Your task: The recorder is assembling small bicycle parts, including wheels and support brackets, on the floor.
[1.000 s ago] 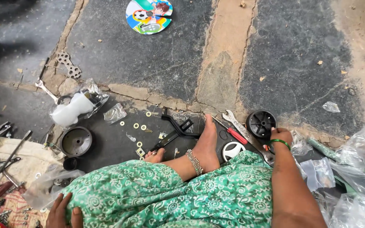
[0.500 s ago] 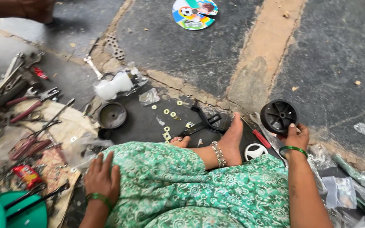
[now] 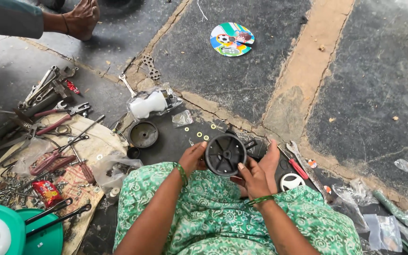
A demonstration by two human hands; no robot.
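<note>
You hold the black wheel [image 3: 225, 154] in front of your lap, above your green-patterned cloth [image 3: 213, 222]; your left hand [image 3: 194, 158] closes on its left rim and your right hand [image 3: 251, 177] grips the lower right rim, thumb up against the face; both hands are clamped on it, not loose.

It looks like moulded plastic, so judge it light and stiff; the spoked face gives ridges to press on, but the smooth tread could slip, so the rim edges and the hub are the better places to hold; it seems unlikely to break under hand pressure.

Around you: a clear bag [image 3: 154, 103] with a white roll inside lies on the stone ahead and left; a small empty clear packet [image 3: 182, 118] sits just beside it; a round printed disc [image 3: 232, 39], bright blue, green and yellow with a cartoon picture, lies well apart on the far slab; a red snack wrapper [image 3: 46, 192] rests on the tool cloth at your left; crumpled clear bags [image 3: 383, 226] pile at your right; a white wheel [image 3: 292, 181] lies near your foot, and small washers [image 3: 206, 137] dot the dark mat.
</note>
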